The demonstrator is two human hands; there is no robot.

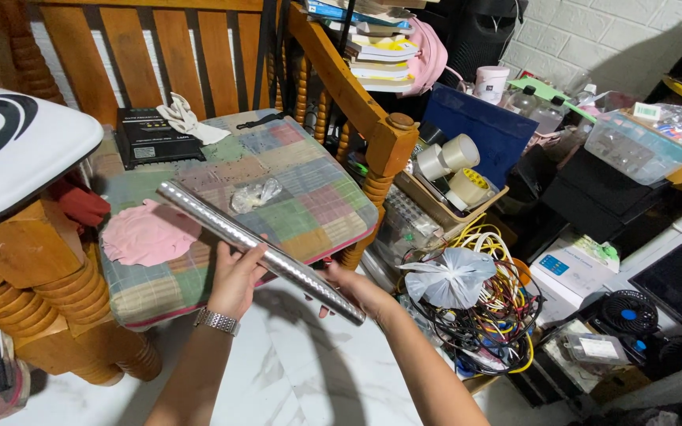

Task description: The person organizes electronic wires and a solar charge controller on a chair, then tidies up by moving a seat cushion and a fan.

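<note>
A long shiny silver roll (222,225) stretches diagonally from the upper left to the lower right, above a wooden chair with a checked cushion (309,197). My left hand (238,276), with a metal watch at the wrist, grips the roll near its middle. My right hand (349,285) holds the roll's lower right end from below. On the cushion lie a pink cloth (148,233), a crumpled clear plastic bag (254,193), a black box (155,136) and a white cloth (187,118).
A tangle of coloured cables (491,308) with a grey plastic bag (451,276) lies right of the chair. A box of tape rolls (455,170), stacked books (380,51), small fans (629,312) and storage bins crowd the right. A white board (17,146) sits at left.
</note>
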